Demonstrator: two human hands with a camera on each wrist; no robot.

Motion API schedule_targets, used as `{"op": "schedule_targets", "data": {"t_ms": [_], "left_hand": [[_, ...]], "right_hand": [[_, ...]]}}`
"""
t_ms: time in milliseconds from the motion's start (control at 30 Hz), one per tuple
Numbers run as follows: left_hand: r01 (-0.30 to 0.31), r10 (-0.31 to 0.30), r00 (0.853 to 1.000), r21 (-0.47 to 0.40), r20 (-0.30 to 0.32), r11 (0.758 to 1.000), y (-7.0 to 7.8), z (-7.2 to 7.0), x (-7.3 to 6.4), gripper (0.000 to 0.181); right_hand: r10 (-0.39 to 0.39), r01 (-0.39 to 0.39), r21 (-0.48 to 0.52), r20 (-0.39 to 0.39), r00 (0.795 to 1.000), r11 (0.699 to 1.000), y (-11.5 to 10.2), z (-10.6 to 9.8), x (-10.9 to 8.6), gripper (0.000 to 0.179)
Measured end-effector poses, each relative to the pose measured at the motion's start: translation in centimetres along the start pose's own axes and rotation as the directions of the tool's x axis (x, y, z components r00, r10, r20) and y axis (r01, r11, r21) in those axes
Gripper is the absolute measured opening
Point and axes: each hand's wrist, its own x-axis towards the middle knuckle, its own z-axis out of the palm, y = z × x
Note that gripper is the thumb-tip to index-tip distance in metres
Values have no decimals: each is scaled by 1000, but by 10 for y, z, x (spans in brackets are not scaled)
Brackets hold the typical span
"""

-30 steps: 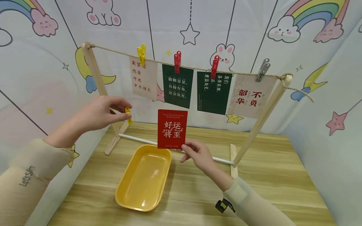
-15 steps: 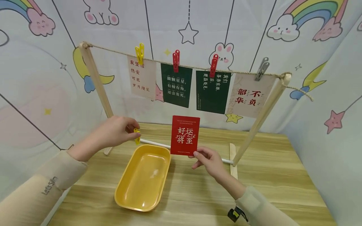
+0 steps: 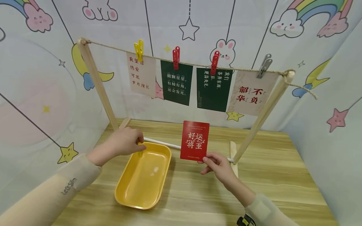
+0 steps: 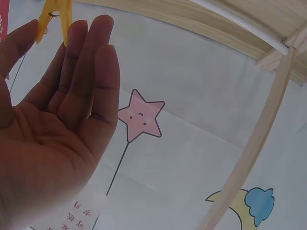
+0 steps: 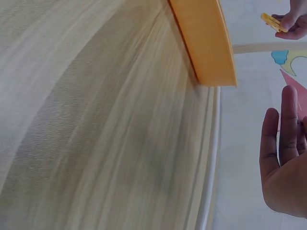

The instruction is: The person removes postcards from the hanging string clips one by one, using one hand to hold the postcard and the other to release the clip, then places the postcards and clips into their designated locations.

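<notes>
Over the far end of a yellow tray (image 3: 144, 206), my left hand (image 3: 122, 142) pinches a small yellow clothespin (image 4: 58, 18) by its handles, between thumb and fingertips. My right hand (image 3: 220, 166) holds a red card (image 3: 195, 150) with white lettering by its lower right corner, upright and facing me, to the right of the tray. Behind both hands, cards hang from a twine line (image 3: 113, 48): a pale one (image 3: 141, 75) under a yellow clothespin (image 3: 139, 50), two green ones under red clothespins (image 3: 176, 58), and another pale card (image 3: 249, 108) under a grey clothespin (image 3: 264, 66).
A wooden frame carries the twine, with a left post (image 3: 97, 81) and a right post (image 3: 254, 128). A white rod (image 3: 161, 142) joins the posts low down. The wood-grain tabletop (image 3: 192, 191) extends around the tray, and a patterned cloth backdrop (image 3: 127, 25) stands behind.
My left hand has come down and to the right with the yellow clothespin, to over the tray. My right hand has shifted right and slightly down with the red card.
</notes>
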Motion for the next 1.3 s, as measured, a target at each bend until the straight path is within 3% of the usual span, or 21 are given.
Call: {"op": "schedule_targets", "data": {"t_ms": [200, 433, 600, 1000, 1300], "left_hand": [[61, -61, 993, 1, 97, 998, 5, 13, 7, 24], [35, -33, 994, -15, 103, 999, 6, 28, 14, 25], [64, -60, 989, -23, 138, 998, 4, 41, 17, 26], [95, -109, 972, 77, 209, 992, 3, 79, 23, 32], [121, -151, 969, 161, 193, 979, 2, 105, 26, 34]], "right_hand": [[39, -39, -14, -24, 999, 999, 10, -5, -8, 35], [49, -49, -16, -18, 999, 999, 21, -7, -15, 36], [65, -65, 1, 11, 998, 998, 25, -7, -20, 37], [160, -164, 42, 73, 984, 986, 35, 2, -34, 36], [202, -210, 66, 116, 972, 975, 42, 7, -44, 36]]}}
